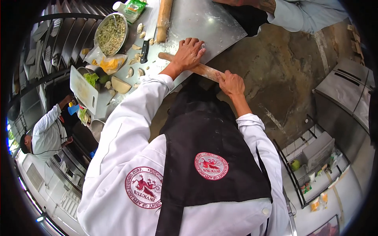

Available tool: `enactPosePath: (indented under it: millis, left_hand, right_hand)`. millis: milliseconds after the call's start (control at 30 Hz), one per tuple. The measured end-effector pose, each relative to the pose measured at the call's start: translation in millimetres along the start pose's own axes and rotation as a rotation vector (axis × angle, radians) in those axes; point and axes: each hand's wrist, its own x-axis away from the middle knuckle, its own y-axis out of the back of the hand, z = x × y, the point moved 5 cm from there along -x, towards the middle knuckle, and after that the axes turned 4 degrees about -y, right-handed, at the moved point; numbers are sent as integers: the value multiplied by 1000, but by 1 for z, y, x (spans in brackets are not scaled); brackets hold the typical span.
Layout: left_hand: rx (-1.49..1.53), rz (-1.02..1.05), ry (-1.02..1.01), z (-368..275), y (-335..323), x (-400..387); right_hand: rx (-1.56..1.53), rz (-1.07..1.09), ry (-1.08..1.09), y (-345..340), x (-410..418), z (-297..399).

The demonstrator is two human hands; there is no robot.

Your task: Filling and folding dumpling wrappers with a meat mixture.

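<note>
A floured wooden rolling pin (206, 72) lies slantwise over the near edge of the steel worktable (206, 29). My right hand (231, 83) grips its outer end, past the table's edge. My left hand (189, 53) rests palm down across the pin's other part, fingers spread over the table; what lies under the palm is hidden. A second wooden rolling pin (164, 22) lies farther up, beside a kitchen knife with a black handle (144, 51). Folded dumplings (130, 72) and others like them are scattered left of my left hand, near a pale wedge (120, 85), perhaps dough or cheese.
A metal bowl of chopped filling (111, 34), a plastic bag (109, 63) and a white cutting board (84, 90) stand at the left. One co-worker (48, 132) is at far left; another's sleeve (295, 14) reaches in at top right. A steel appliance (344, 88) stands right.
</note>
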Motion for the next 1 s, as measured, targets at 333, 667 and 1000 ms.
enactPosePath:
  millis: [333,667,1000]
  left_hand:
    - [-18,-103,148,-10,-8,4]
    - [-159,-67,22,-15,-15,-16]
    - [-107,-54,-92,-4,-21,-62]
  right_hand:
    - [35,10,-60,6,-8,-15]
    - [-113,82,-195,-20,-12,-16]
    - [-292,148,-304,-25,-33,-37]
